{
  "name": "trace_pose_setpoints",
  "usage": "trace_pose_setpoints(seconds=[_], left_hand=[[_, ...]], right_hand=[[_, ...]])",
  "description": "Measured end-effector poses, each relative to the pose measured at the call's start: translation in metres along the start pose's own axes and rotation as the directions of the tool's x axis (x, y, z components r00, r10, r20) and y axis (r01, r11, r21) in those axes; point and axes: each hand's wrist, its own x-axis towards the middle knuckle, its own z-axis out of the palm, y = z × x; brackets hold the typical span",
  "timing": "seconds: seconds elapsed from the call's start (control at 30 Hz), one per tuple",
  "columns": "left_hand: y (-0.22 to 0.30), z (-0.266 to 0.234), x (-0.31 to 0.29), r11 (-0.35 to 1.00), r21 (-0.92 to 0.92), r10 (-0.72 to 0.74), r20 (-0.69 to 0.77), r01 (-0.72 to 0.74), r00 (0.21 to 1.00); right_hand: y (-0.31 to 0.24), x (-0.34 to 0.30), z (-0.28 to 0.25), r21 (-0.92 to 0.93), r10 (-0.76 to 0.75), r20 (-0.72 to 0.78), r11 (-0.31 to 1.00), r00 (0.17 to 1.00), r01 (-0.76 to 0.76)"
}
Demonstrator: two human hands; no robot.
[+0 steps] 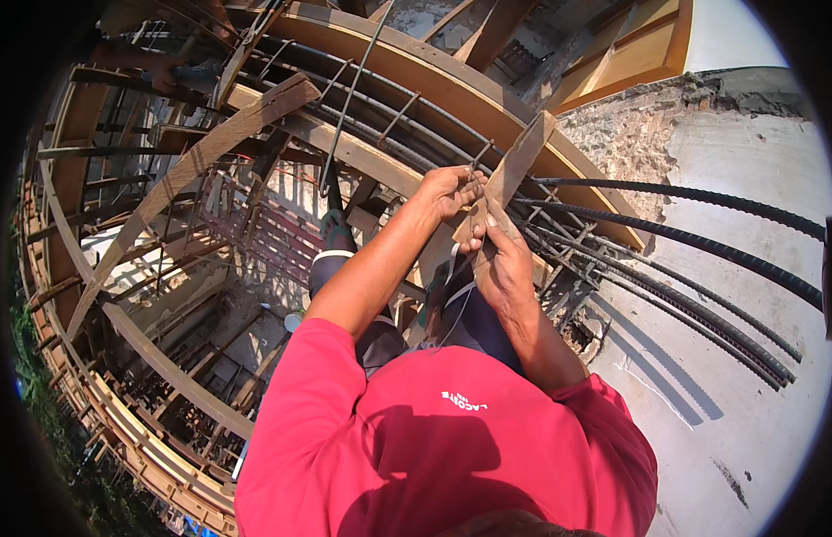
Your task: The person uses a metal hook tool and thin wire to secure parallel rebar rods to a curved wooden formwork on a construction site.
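A short wooden batten point(521, 161) lies aslant across the curved timber formwork in front of me. My left hand point(454, 191) is closed beside the batten's left edge, fingers curled; what it pinches is too small to make out. My right hand point(505, 255) is closed around the batten's lower end, the thumb on top and the fingertips at its left side. A thin pale strip point(454, 258) hangs below the hands. Steel reinforcing bars point(394, 148) with cross ties run along the formwork, under the batten.
Thick ribbed bars point(702, 199) jut right over a pale concrete slab point(747, 376). A hooked thin rod point(352, 94) slants ahead of my left arm. Left, a long timber brace point(183, 174) spans an open framework with a drop beneath. Another person's hand point(161, 72) shows far left.
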Motion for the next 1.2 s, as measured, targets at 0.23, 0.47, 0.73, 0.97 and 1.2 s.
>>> trace_pose_setpoints(seconds=[0.23, 0.47, 0.73, 0.97, 1.2], left_hand=[[0.005, 0.007, -0.021, 0.997, -0.003, 0.078, 0.036, -0.078, 0.996], [0.008, 0.013, -0.031, 0.998, -0.007, 0.062, 0.035, -0.061, 0.997], [0.013, 0.015, -0.076, 0.997, 0.075, -0.012, 0.003, 0.012, 1.0], [0.024, 0.005, -0.103, 0.993, 0.121, -0.016, 0.062, 0.008, 0.998], [0.005, -0.005, -0.1, 0.995, 0.066, 0.063, 0.173, -0.075, 0.983]], right_hand=[[0.005, -0.025, 0.002, -0.185, 0.067, -0.062, 0.98, 0.996, -0.077], [-0.033, -0.011, 0.014, -0.967, 0.079, -0.021, 0.253, 0.997, -0.041], [-0.047, 0.144, 0.126, -0.898, -0.204, 0.434, -0.181, 0.878, 0.401], [0.044, 0.304, 0.247, -0.866, 0.216, 0.483, -0.024, 0.849, 0.499], [0.153, 0.442, 0.318, -0.545, 0.178, 0.749, -0.381, 0.638, 0.747]])
